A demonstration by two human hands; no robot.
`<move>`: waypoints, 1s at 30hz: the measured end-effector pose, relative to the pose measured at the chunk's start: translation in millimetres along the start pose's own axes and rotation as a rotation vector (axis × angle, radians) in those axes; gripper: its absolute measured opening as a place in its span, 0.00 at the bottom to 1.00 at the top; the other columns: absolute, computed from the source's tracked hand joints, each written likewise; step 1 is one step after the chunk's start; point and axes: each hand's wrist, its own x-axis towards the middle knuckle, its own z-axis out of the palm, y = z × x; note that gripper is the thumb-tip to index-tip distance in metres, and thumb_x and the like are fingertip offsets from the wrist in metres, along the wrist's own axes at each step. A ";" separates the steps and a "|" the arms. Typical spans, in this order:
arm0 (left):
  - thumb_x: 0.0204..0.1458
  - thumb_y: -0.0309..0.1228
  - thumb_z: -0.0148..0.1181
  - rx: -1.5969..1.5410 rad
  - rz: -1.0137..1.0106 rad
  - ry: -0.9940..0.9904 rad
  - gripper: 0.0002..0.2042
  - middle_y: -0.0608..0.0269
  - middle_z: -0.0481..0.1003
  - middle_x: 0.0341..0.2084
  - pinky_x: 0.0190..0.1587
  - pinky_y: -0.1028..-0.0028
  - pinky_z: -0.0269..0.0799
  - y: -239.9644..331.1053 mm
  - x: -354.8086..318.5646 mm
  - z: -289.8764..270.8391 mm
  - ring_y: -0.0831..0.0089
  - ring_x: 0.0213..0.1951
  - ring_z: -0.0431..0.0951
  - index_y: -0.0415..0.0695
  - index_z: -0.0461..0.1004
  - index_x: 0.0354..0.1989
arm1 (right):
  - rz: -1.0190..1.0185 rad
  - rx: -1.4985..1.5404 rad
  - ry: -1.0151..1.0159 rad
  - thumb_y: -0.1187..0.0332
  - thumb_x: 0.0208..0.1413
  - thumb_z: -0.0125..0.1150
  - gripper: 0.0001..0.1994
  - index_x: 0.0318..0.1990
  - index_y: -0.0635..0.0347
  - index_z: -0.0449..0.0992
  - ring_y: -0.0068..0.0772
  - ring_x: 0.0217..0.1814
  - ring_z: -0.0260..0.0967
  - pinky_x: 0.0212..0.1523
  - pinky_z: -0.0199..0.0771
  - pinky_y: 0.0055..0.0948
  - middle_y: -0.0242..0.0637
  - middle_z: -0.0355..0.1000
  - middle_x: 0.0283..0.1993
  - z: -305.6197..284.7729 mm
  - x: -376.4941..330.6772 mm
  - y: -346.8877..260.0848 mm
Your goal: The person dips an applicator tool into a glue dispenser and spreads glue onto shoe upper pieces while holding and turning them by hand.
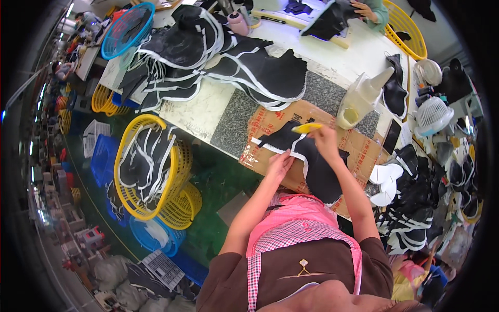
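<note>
Hidden under the right hand (323, 139): handle end of the small yellow plastic brush (306, 128); bristles blurred

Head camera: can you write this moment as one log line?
left hand: presses black fabric piece | right hand: holds yellow brush | surface: cardboard sheet

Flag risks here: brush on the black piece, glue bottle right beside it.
1. The left hand presses the black fabric piece close to where the right hand works the yellow brush; glue may reach its fingers.
2. The squeeze bottle stands near the right elbow's path; a knock could tip it.
3. The piece overhangs the cardboard sheet toward the table edge and might slip.
</note>
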 end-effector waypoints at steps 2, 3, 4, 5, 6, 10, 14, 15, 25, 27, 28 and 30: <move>0.57 0.25 0.63 -0.027 0.017 0.007 0.05 0.66 0.79 0.34 0.44 0.80 0.78 -5.7 10.8 -7.6 0.77 0.40 0.80 0.42 0.75 0.40 | -0.169 -0.139 -0.118 0.78 0.58 0.55 0.08 0.44 0.68 0.76 0.41 0.32 0.77 0.34 0.74 0.32 0.48 0.75 0.32 15.6 2.3 6.8; 0.57 0.25 0.63 -0.037 0.024 0.012 0.05 0.66 0.79 0.34 0.44 0.80 0.78 -5.5 7.8 -4.5 0.77 0.40 0.80 0.42 0.75 0.40 | -0.174 -0.137 -0.130 0.78 0.58 0.55 0.08 0.44 0.68 0.76 0.41 0.32 0.77 0.34 0.74 0.32 0.48 0.75 0.32 15.5 3.6 8.0; 0.57 0.25 0.63 -0.030 0.050 0.006 0.04 0.67 0.78 0.33 0.43 0.80 0.78 -6.3 4.8 -0.5 0.77 0.37 0.79 0.42 0.75 0.39 | -0.136 -0.167 -0.043 0.79 0.57 0.56 0.09 0.44 0.68 0.76 0.42 0.33 0.77 0.35 0.75 0.33 0.48 0.75 0.33 12.8 4.5 9.2; 0.57 0.25 0.63 -0.024 0.079 0.003 0.04 0.68 0.78 0.33 0.41 0.81 0.78 -7.6 3.0 -0.4 0.78 0.34 0.79 0.43 0.75 0.37 | -0.100 -0.194 0.041 0.80 0.56 0.56 0.09 0.44 0.68 0.76 0.43 0.33 0.77 0.36 0.75 0.35 0.48 0.75 0.34 13.5 4.4 7.2; 0.57 0.24 0.62 -0.034 0.090 -0.013 0.03 0.69 0.77 0.32 0.41 0.82 0.78 -6.8 0.3 1.0 0.79 0.33 0.78 0.42 0.74 0.36 | -0.103 -0.251 -0.010 0.80 0.56 0.56 0.10 0.45 0.67 0.75 0.43 0.34 0.77 0.36 0.75 0.36 0.49 0.75 0.35 15.4 0.0 1.9; 0.58 0.23 0.60 -0.012 0.133 -0.028 0.02 0.69 0.77 0.31 0.42 0.82 0.78 -19.1 10.9 -15.0 0.80 0.34 0.78 0.41 0.74 0.38 | -0.025 -0.042 -0.189 0.78 0.56 0.57 0.06 0.40 0.67 0.77 0.51 0.34 0.76 0.34 0.74 0.39 0.52 0.75 0.36 59.6 -22.9 -21.5; 0.59 0.20 0.56 0.010 0.151 -0.077 0.03 0.70 0.75 0.31 0.42 0.81 0.79 -19.0 8.3 -8.8 0.80 0.34 0.78 0.40 0.73 0.40 | -0.122 -0.264 -0.024 0.72 0.56 0.62 0.08 0.29 0.69 0.74 0.55 0.27 0.68 0.27 0.65 0.44 0.51 0.69 0.26 56.7 -9.2 -14.1; 0.59 0.19 0.55 -0.014 0.156 -0.088 0.04 0.69 0.75 0.32 0.42 0.82 0.80 -20.3 8.1 -8.2 0.80 0.34 0.78 0.38 0.73 0.41 | -0.049 -0.347 0.027 0.72 0.55 0.63 0.07 0.29 0.67 0.76 0.52 0.29 0.67 0.30 0.64 0.43 0.47 0.70 0.26 51.2 -5.3 -13.5; 0.59 0.18 0.52 -0.024 0.184 -0.041 0.06 0.71 0.75 0.33 0.42 0.82 0.79 -16.9 2.1 -2.1 0.81 0.35 0.77 0.40 0.73 0.42 | -0.276 -0.548 -0.074 0.72 0.53 0.63 0.03 0.31 0.62 0.79 0.48 0.34 0.68 0.36 0.63 0.42 0.44 0.72 0.28 45.5 7.0 -20.2; 0.59 0.19 0.52 0.025 0.248 -0.002 0.06 0.72 0.75 0.32 0.40 0.82 0.78 -13.5 6.5 -9.4 0.82 0.34 0.77 0.41 0.73 0.41 | -0.217 -0.543 -0.033 0.73 0.52 0.63 0.03 0.30 0.63 0.79 0.48 0.34 0.68 0.37 0.64 0.43 0.45 0.74 0.29 32.4 12.0 -29.6; 0.60 0.19 0.52 0.078 0.310 0.037 0.06 0.74 0.75 0.31 0.38 0.83 0.77 -10.1 9.6 -13.8 0.83 0.33 0.77 0.42 0.74 0.41 | -0.232 -0.422 -0.077 0.74 0.51 0.62 0.03 0.31 0.63 0.79 0.48 0.34 0.68 0.37 0.64 0.43 0.44 0.74 0.30 29.2 12.6 -32.5; 0.60 0.20 0.52 0.204 0.335 0.040 0.06 0.74 0.74 0.30 0.37 0.83 0.76 2.8 10.9 -11.0 0.84 0.32 0.76 0.42 0.74 0.41 | -0.466 -0.201 -0.243 0.77 0.48 0.61 0.06 0.35 0.62 0.80 0.48 0.36 0.68 0.38 0.65 0.43 0.41 0.76 0.32 23.7 12.9 -29.9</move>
